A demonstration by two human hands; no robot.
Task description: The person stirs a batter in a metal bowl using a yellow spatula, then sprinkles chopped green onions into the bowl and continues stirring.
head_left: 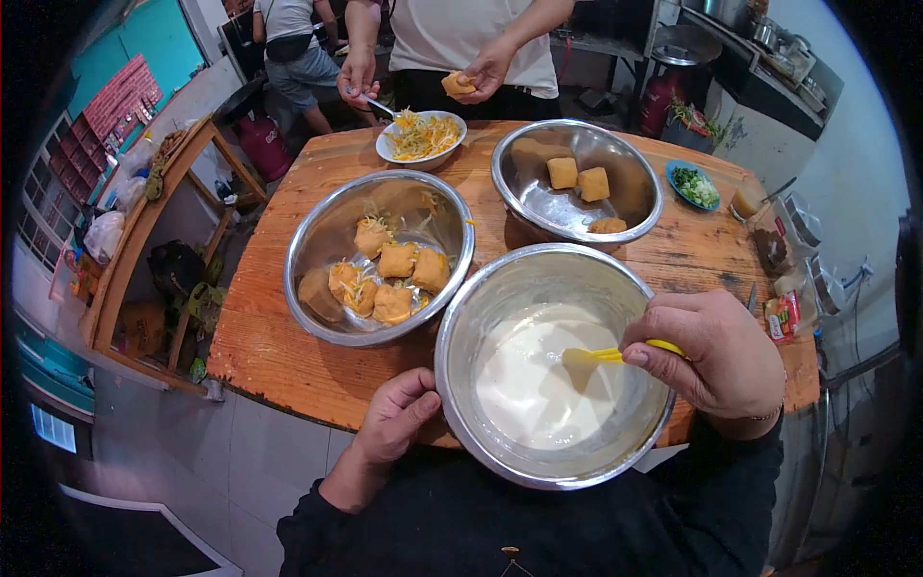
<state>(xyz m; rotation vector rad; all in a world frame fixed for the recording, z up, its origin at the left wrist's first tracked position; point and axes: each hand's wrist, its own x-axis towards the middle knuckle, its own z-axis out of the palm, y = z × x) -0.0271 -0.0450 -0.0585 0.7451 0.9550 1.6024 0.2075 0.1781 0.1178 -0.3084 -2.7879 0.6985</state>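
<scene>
A steel mixing bowl (pixel 548 472) of smooth, pale batter (pixel 524 370) stands at the table's front edge, close to my body. My left hand (pixel 399 413) has its fingers curled against the bowl's left side, holding it. In my right hand (pixel 716 356) is the handle of a yellow spatula (pixel 606 355), its blade dipped in the batter. Left of centre, a second steel bowl (pixel 298 240) has several golden tofu puffs (pixel 396 260) with shredded vegetables on them. Behind my bowl, a third steel bowl (pixel 649 159) contains a few plain tofu puffs (pixel 591 184).
Across the wooden table (pixel 260 337), a co-worker (pixel 471 43) holds a tofu puff and a spoon over a white bowl of shredded vegetables (pixel 423 137). A blue plate of chopped greens (pixel 694 186), a glass (pixel 746 200) and a red packet (pixel 782 315) lie along the right side.
</scene>
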